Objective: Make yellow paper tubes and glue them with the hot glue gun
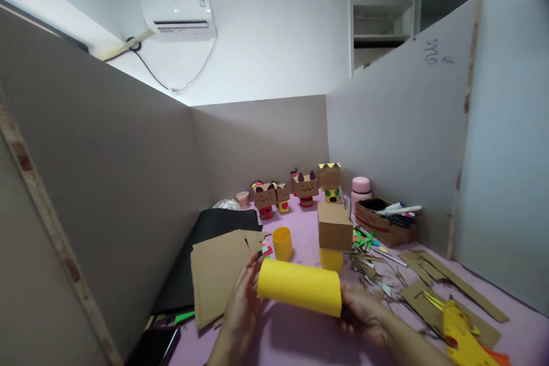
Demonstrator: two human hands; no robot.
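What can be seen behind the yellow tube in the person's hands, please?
Behind the yellow tube stand a shorter yellow cylinder and, farther right, a brown box on another yellow cylinder. The tube hides part of the pink tabletop; anything lying there cannot be seen.

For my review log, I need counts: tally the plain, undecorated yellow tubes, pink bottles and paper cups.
Plain yellow tubes: 3 (held tube, standing open tube, tube under box)
Pink bottle: 1
Paper cup: 1
Total: 5

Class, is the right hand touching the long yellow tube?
Touching: the head view shows the right hand holding the long yellow tube at one end.
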